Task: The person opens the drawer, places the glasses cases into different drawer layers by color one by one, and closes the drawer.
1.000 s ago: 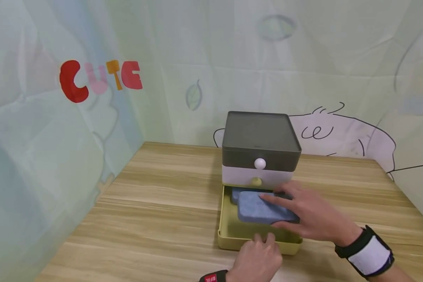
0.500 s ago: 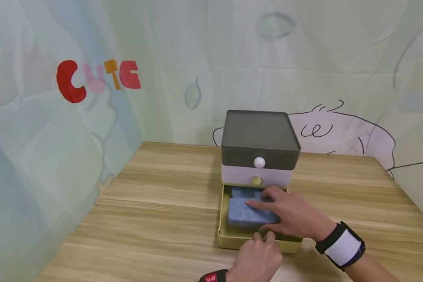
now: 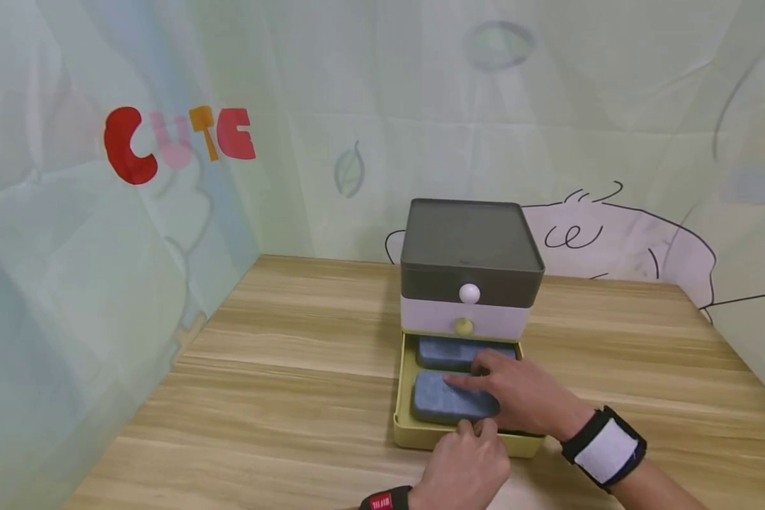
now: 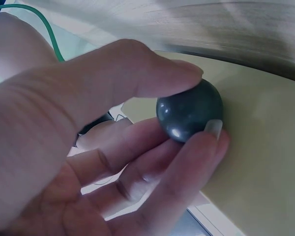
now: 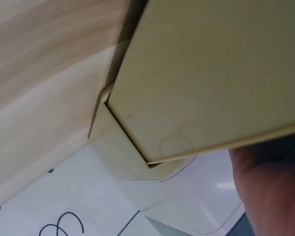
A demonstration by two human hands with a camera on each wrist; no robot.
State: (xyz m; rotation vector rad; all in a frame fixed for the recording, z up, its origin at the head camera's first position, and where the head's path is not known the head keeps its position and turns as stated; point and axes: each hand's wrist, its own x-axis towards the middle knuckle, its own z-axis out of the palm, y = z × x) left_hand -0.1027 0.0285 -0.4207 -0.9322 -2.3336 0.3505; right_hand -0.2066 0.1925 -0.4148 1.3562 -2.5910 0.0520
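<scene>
My left hand (image 3: 464, 467) pinches a dark round knob (image 4: 189, 110) on the front of the pulled-out yellow drawer (image 3: 414, 437). Inside that drawer, a blue rounded block (image 3: 443, 398) lies near the front, its exact kind unclear. My right hand (image 3: 529, 397) holds this block by its right end, one fingertip on its top; the thumb is hidden. Just behind lies a second blue block (image 3: 446, 352), partly covered by the right hand and the unit above. In the right wrist view, the drawer's outer wall hides most of the right hand (image 5: 275, 191).
Above the yellow drawer sit a white drawer (image 3: 427, 316) with a yellow knob (image 3: 463, 326) and a dark grey drawer (image 3: 433, 285) with a white knob (image 3: 469, 293), both pushed in. The unit stands on a wood-grain table (image 3: 293, 368) before a printed curtain (image 3: 306, 92).
My right hand has carried the front blue block left and down onto the drawer's floor, so more of the rear block shows. The left hand stays on the knob.
</scene>
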